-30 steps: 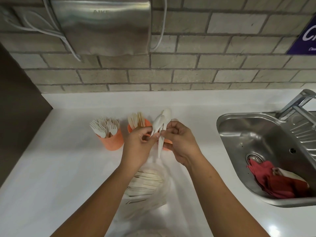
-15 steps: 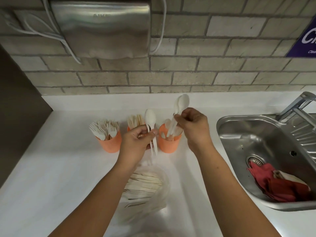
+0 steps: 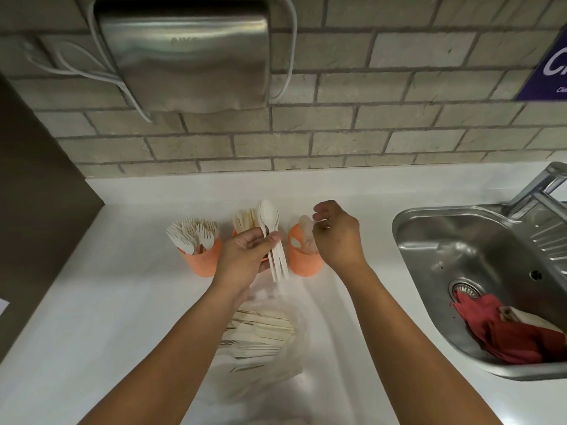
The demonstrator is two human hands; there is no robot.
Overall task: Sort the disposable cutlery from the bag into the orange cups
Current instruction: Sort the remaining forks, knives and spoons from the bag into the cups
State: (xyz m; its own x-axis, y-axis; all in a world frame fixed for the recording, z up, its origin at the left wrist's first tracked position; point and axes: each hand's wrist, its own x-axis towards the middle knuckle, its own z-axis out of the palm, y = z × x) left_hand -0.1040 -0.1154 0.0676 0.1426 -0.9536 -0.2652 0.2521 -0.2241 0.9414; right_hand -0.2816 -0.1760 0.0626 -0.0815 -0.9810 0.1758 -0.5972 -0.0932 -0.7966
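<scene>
Three orange cups stand in a row on the white counter (image 3: 92,302). White forks fill the left cup (image 3: 202,260). The middle cup (image 3: 235,233) holds pale knives (image 3: 244,217) and is mostly hidden behind my left hand (image 3: 245,256), which grips a small bunch of white spoons (image 3: 270,216), bowls up. My right hand (image 3: 337,237) hovers over the right cup (image 3: 303,260) with its fingers loosely spread and nothing clearly in them; a spoon (image 3: 304,224) stands in that cup. A clear plastic bag (image 3: 260,342) with more cutlery lies nearer me, between my forearms.
A steel sink (image 3: 460,246) at the right holds a red cloth (image 3: 506,332), with the tap (image 3: 540,188) behind it. A steel hand dryer (image 3: 187,56) hangs on the brick wall. A dark panel (image 3: 36,194) borders the counter on the left.
My right hand carried its spoons to the right cup, lowered them in and let go. My left hand kept its spoons and stayed in front of the middle cup.
</scene>
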